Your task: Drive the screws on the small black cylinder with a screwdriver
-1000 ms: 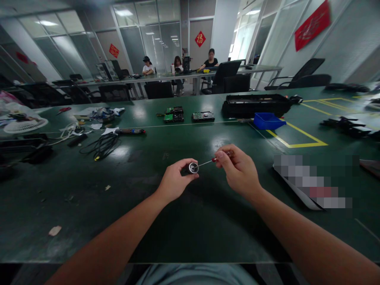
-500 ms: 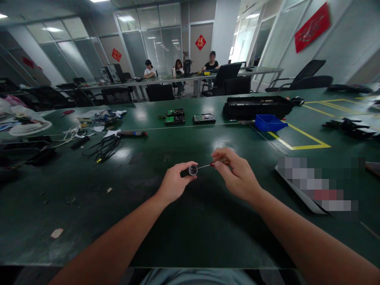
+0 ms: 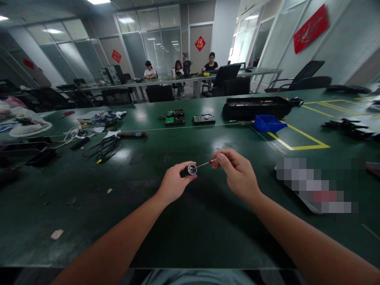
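My left hand is closed round a small round part, a short cylinder with a pale rim and a hollow end turned toward the right. Its inner details are too small to make out. In my right hand is a slim screwdriver with a red-collared handle, pinched between thumb and fingers. The metal shaft points left, and its tip reaches into the open end of the round part. Both hands are above the green tabletop.
Circuit-board drives lie farther back, near a blue bin and a long black housing. Coiled black cable and a dark tool are at left. A blurred pale object lies right. People sit at a far table.
My right hand has shifted its fingers on the screwdriver handle, with the thumb now higher. The screwdriver tilts slightly more, and the round part's open end faces me a little differently.
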Tool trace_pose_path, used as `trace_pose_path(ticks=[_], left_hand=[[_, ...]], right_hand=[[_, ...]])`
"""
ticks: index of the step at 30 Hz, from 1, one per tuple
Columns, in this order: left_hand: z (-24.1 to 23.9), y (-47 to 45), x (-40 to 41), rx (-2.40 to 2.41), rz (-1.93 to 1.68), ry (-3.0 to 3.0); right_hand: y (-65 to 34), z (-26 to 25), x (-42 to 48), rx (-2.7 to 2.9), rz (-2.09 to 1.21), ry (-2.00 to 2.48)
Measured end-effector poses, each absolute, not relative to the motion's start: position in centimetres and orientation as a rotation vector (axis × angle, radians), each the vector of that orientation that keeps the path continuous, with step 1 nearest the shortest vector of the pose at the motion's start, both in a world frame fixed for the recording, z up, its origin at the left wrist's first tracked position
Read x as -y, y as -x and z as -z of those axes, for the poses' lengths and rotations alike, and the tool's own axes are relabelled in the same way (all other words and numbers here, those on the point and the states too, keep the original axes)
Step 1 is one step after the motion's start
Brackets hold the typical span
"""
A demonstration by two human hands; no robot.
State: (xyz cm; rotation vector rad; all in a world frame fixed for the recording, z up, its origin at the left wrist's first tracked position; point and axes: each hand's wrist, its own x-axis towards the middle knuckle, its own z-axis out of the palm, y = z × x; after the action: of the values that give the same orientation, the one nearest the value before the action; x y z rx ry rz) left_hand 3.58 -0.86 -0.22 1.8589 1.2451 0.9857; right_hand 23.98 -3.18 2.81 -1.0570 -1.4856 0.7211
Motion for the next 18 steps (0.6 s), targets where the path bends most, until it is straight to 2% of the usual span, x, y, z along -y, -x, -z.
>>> trace_pose_path(ticks=[4,9,18], left_hand=[[0.1,-3.5,1.1,-1.193,-0.964,-1.890],[-0.7,-3.3,1.1,-1.144,-0.984,-1.950],[-0.5,-3.1,0.9,-1.182,-0.969,-1.997]], right_hand=[[-24.1,-2.7,2.4,1.294,-0.892,1.025],[-24.9,-2.8,0.9,0.930,-1.330,0.925],[-24.6,-2.3,1.9,1.205,-0.946,0.985]])
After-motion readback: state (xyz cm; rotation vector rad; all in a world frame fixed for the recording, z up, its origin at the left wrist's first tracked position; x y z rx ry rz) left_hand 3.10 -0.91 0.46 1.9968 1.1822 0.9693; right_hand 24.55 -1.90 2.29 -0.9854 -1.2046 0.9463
